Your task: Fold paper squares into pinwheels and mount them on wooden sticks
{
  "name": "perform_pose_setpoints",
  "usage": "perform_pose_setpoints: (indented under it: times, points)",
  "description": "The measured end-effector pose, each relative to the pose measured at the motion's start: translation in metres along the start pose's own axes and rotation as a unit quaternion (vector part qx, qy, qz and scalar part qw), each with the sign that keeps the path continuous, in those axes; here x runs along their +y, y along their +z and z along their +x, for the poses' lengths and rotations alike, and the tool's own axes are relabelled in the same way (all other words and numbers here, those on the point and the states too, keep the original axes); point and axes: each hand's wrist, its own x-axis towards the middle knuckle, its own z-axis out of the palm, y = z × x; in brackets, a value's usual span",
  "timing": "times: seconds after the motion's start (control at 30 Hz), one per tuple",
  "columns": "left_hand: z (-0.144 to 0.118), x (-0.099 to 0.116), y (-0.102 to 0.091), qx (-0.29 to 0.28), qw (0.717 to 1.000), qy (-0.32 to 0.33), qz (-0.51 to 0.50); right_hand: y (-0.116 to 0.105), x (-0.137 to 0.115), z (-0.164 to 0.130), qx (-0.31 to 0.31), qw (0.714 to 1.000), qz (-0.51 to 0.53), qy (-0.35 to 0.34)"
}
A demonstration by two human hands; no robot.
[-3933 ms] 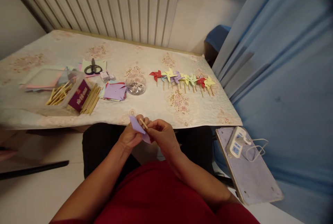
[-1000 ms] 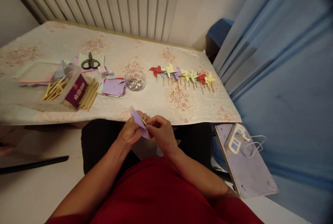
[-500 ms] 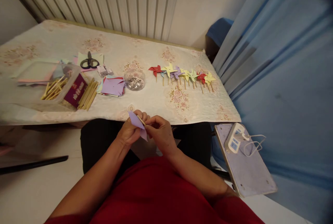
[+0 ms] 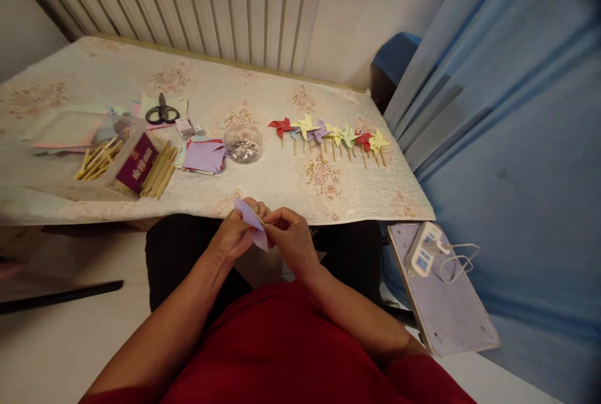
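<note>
My left hand (image 4: pixel 233 237) and my right hand (image 4: pixel 291 240) meet over my lap, just in front of the table's near edge. Between them is a purple paper pinwheel (image 4: pixel 250 217), gripped by the left fingers. A thin wooden stick (image 4: pixel 260 219) pokes out at its centre, pinched by my right fingers. A row of finished pinwheels (image 4: pixel 328 134) in red, yellow, purple and green lies on the table (image 4: pixel 282 185) to the upper right of my hands.
On the table's left lie a stack of purple paper squares (image 4: pixel 205 156), a glass bowl of shiny bits (image 4: pixel 243 144), wooden sticks (image 4: pixel 160 169) beside a clear box (image 4: pixel 101 160), and scissors (image 4: pixel 161 113). A power strip (image 4: pixel 424 253) rests on a board at right, by a blue curtain (image 4: pixel 507 128).
My hands have stayed over my lap with the pinwheel; the paper has turned slightly and less of the stick shows than before. The view shifted a little downward.
</note>
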Motion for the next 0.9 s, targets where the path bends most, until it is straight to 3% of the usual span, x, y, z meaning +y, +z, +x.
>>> perform_pose_setpoints:
  times: [0.37, 0.73, 0.9]
  points:
    - [0.002, -0.004, -0.006, 0.042, 0.997, -0.037, 0.044, -0.004, 0.009, 0.009, 0.020, 0.997, 0.038, 0.064]
    - [0.017, -0.002, -0.011, 0.226, 0.971, 0.034, 0.070, -0.025, 0.048, 0.022, 0.015, 0.995, 0.024, 0.101]
    - [0.021, -0.003, -0.017, 0.272, 0.957, 0.053, 0.085, -0.035, 0.062, 0.022, 0.023, 0.992, -0.019, 0.119]
